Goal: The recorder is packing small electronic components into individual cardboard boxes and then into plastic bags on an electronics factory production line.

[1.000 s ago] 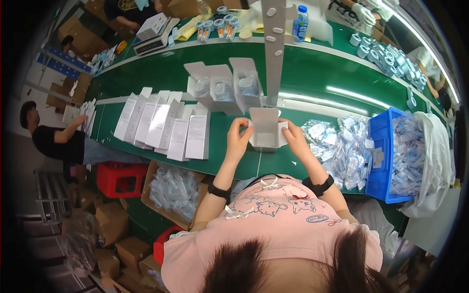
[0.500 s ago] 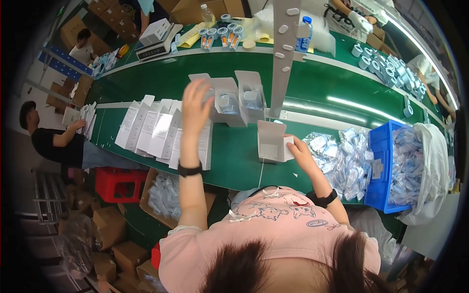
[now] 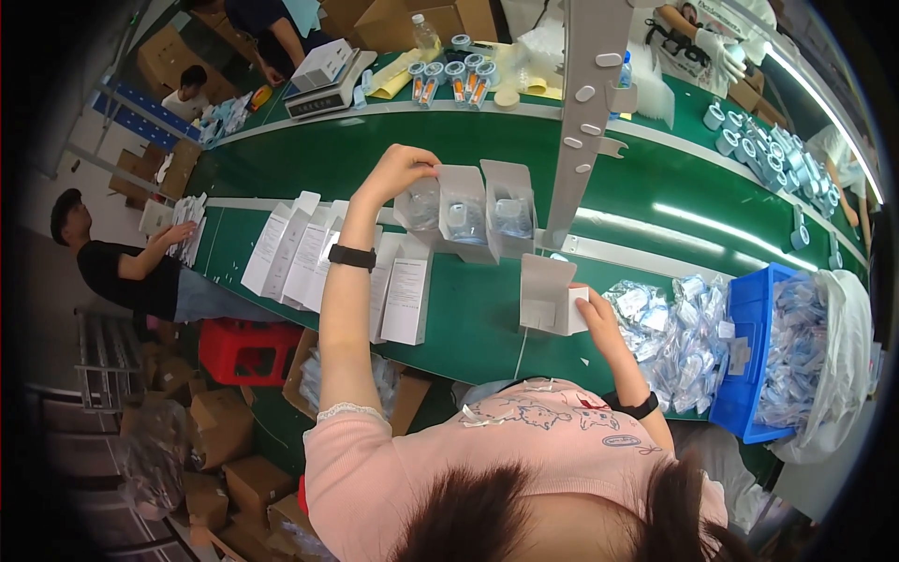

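Head view shows the person's left hand [image 3: 403, 173] stretched across the green table [image 3: 478, 309], its bent fingers at the upper edge of the leftmost filled box [image 3: 423, 233]; whether they pinch the cardboard or only touch it cannot be told. This white box stands, top open, beside two other open boxes [image 3: 507, 174], each with a clear bluish packet inside. Nearer the body, the right hand [image 3: 599, 317] grasps the side flap of the empty white box [image 3: 543, 314], whose back flap stands raised. To the left, a row of white cartons [image 3: 405, 298] leans together on the table. To the right lies a heap of bagged parts [image 3: 665, 337], just beside a blue bin [image 3: 742, 356] full of similar bags. A metal post [image 3: 590, 122] rises behind the empty box.
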Available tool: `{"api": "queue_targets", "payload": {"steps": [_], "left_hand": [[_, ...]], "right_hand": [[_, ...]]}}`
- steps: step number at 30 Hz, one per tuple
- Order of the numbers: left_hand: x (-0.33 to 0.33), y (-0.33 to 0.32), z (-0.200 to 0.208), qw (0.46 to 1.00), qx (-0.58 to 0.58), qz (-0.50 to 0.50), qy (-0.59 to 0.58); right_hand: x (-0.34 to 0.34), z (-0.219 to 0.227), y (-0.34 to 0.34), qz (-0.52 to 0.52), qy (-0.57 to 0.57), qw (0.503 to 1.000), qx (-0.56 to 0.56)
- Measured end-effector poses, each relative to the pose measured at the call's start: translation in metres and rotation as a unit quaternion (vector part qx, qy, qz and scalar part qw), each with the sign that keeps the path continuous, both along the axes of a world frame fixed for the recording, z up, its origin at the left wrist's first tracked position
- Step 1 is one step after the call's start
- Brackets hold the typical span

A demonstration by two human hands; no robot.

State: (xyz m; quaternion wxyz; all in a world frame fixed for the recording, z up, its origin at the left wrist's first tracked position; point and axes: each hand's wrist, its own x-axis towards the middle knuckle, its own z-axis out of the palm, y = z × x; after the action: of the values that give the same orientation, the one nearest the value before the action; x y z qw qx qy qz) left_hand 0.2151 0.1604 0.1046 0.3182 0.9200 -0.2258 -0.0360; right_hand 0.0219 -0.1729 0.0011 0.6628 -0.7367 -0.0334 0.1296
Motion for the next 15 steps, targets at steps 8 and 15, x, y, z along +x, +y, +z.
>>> {"api": "queue_targets", "payload": {"steps": [8, 15], "left_hand": [[0.027, 0.021, 0.011, 0.999, -0.032, 0.041, -0.014], [0.109, 0.041, 0.010, 0.998, 0.037, 0.014, -0.055]], "right_hand": [[0.004, 0.002, -0.001, -0.002, 0.037, 0.999, 0.013], [0.008, 0.003, 0.001, -0.014, 0.003, 1.000, 0.008]]}}
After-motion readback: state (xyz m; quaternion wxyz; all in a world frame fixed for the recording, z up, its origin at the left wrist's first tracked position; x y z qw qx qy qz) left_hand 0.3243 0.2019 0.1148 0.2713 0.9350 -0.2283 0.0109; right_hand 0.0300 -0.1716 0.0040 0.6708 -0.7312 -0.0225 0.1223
